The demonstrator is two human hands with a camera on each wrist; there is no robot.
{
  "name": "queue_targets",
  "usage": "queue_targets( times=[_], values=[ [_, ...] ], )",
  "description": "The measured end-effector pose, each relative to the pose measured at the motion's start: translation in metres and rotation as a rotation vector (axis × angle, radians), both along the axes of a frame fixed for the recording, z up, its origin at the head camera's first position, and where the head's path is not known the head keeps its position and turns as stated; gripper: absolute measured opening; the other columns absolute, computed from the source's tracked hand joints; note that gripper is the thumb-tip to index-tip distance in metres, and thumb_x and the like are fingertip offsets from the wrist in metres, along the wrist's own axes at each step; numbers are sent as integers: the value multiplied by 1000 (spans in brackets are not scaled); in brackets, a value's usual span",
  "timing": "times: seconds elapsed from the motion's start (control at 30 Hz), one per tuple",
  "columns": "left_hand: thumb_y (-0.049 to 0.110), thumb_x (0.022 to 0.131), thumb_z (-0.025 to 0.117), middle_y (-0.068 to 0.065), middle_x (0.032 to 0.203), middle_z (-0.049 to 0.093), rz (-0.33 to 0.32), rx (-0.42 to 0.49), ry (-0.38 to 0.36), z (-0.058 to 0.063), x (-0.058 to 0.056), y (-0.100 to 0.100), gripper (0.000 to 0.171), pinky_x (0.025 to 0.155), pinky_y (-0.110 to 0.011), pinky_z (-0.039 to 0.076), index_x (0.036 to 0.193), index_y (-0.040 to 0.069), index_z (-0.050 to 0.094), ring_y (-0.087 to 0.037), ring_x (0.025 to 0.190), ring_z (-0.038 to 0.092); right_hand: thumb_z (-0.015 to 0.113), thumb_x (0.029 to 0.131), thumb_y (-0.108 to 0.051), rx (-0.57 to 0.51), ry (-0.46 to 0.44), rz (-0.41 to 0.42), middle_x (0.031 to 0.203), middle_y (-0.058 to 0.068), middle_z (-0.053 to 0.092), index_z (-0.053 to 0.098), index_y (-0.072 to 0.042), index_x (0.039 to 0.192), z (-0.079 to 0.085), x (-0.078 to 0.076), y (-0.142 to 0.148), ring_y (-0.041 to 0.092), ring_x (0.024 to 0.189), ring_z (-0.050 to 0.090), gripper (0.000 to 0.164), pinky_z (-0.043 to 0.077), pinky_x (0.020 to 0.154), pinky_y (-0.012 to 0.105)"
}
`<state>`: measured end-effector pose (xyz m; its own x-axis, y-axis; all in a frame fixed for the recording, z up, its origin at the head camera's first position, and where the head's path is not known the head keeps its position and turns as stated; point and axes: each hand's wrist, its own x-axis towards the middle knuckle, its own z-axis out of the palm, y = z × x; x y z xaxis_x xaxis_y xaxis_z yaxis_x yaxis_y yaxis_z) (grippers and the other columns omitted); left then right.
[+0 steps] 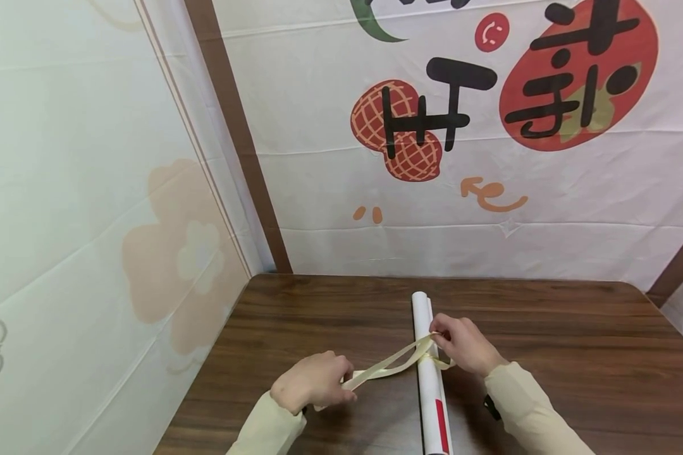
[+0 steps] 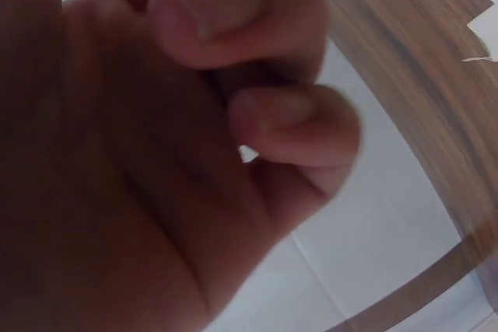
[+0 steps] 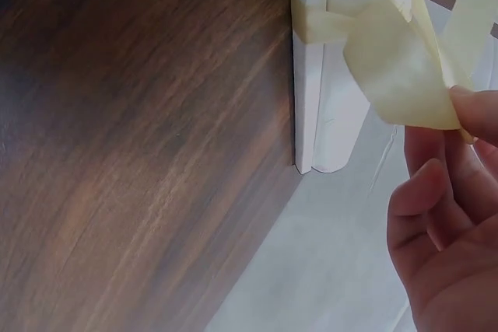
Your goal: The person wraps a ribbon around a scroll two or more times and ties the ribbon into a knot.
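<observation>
A rolled white paper [image 1: 428,379] with a red patch near its front end lies lengthwise on the table. Pale yellow ribbon [image 1: 395,364] circles the roll at its middle and crosses on top. On the left side, my left hand [image 1: 317,381] grips strands of the ribbon that stretch over from the roll. My right hand [image 1: 465,344] pinches the ribbon between thumb and finger just right of the roll. In the right wrist view a wide ribbon loop [image 3: 397,68] hangs from those fingertips. The left wrist view shows curled fingers [image 2: 303,122], with the ribbon hidden there.
The dark wood-grain table [image 1: 575,341] has rounded far corners. Behind it hangs a white printed cloth [image 1: 319,158] with brown bands, and another cloth [image 1: 91,221] with a pale flower borders the left side.
</observation>
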<state>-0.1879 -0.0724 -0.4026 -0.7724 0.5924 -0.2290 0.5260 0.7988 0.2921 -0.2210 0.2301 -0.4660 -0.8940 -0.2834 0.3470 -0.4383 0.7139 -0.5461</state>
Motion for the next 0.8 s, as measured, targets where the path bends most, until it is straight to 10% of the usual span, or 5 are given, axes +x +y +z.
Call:
queue_targets(
  times=[0.4,0.8],
  values=[
    [20,79,73,10,56,52,-38,-111,-149,7,20,-17,16,47,-21,38,67,17,63,-5,49,43,66,87,-2,14,-9,-2,71,-1,64,63,-10,88,4,-2,4,-1,61,47,9,41,56,20],
    [19,78,67,16,46,39,-253,-96,-81,-11,37,-4,26,41,-15,32,57,20,54,2,42,34,67,86,-2,36,12,8,71,1,64,62,-10,88,4,-1,5,-1,60,45,10,40,56,20]
  ],
)
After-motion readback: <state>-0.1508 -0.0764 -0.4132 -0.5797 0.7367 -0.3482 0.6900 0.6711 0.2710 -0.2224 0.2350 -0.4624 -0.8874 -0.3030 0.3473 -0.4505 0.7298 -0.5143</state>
